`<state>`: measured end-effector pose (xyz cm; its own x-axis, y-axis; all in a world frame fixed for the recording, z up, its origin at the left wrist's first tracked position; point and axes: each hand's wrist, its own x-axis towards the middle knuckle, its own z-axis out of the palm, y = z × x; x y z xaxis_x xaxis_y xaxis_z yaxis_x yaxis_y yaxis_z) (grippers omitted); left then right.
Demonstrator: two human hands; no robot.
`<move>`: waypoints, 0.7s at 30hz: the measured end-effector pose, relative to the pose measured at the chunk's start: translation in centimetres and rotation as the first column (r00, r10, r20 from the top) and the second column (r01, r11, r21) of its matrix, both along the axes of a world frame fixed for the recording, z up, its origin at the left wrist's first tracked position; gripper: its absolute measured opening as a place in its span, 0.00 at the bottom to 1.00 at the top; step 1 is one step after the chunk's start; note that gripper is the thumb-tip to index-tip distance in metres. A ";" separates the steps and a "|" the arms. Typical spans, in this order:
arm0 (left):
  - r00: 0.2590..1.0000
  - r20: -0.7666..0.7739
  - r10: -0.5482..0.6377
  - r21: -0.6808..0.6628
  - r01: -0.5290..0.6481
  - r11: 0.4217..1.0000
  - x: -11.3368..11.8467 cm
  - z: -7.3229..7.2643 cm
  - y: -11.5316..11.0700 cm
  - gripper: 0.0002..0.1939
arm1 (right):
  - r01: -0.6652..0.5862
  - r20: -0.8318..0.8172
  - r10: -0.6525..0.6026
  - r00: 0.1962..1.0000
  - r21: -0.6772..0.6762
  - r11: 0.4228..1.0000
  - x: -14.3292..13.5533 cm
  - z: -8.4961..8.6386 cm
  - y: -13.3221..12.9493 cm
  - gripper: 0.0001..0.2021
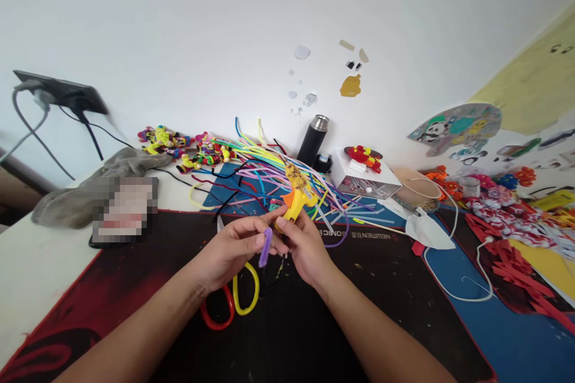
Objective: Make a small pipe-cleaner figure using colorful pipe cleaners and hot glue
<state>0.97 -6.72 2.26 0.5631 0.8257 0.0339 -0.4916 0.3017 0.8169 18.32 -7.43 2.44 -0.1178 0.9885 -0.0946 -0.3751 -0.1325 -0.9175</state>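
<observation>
My left hand (233, 251) pinches a short folded purple pipe cleaner (265, 247) between thumb and fingers, above the black desk mat (359, 287). Just to its right, my right hand (305, 245) is wrapped round the handle of a yellow glue gun (298, 194), whose stained front part points up and away from me. The two hands are close together, and the fingertips overlap near the glue gun's handle. Below my left hand lie scissors with one red and one yellow handle loop (246, 288); their blades are mostly hidden by that hand.
Behind the hands lies a pile of colourful pipe cleaners (256, 161), with a black thermos (313, 140) and a white box (366, 176) beyond. A phone (126, 206) is at the left. Red strips (512, 263) and a white cable (462, 298) lie at the right.
</observation>
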 end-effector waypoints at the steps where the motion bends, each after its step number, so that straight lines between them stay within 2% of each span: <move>1: 1.000 -0.022 0.008 0.018 -0.008 1.000 0.0 0.1 0.1 0.13 | -0.004 0.017 0.004 1.000 -0.006 1.000 0.2 0.1 0.1 0.22; 7: 0.996 -0.075 -0.053 0.067 0.058 0.996 0.2 0.4 0.0 0.14 | -0.006 0.008 0.007 1.000 -0.078 0.997 1.3 -0.5 0.6 0.24; 11: 0.993 -0.103 -0.050 0.055 0.056 0.997 0.3 0.2 -0.1 0.13 | 0.057 -0.034 -0.063 0.997 -0.135 0.989 1.4 -1.4 0.6 0.24; 15: 0.991 -0.118 -0.059 0.040 0.064 0.997 0.0 -0.1 0.1 0.12 | 0.022 -0.030 -0.024 0.999 -0.078 0.997 1.8 -1.4 0.5 0.25; 17: 0.991 -0.129 -0.020 0.042 0.026 0.999 -0.2 -0.3 0.3 0.13 | 0.006 -0.023 -0.007 1.000 -0.026 1.000 2.3 -1.1 0.5 0.26; 21: 0.982 -0.149 0.120 -0.010 -0.123 0.992 -0.3 -0.5 0.8 0.15 | 0.014 -0.009 -0.013 1.000 0.070 0.997 3.6 -0.2 0.3 0.21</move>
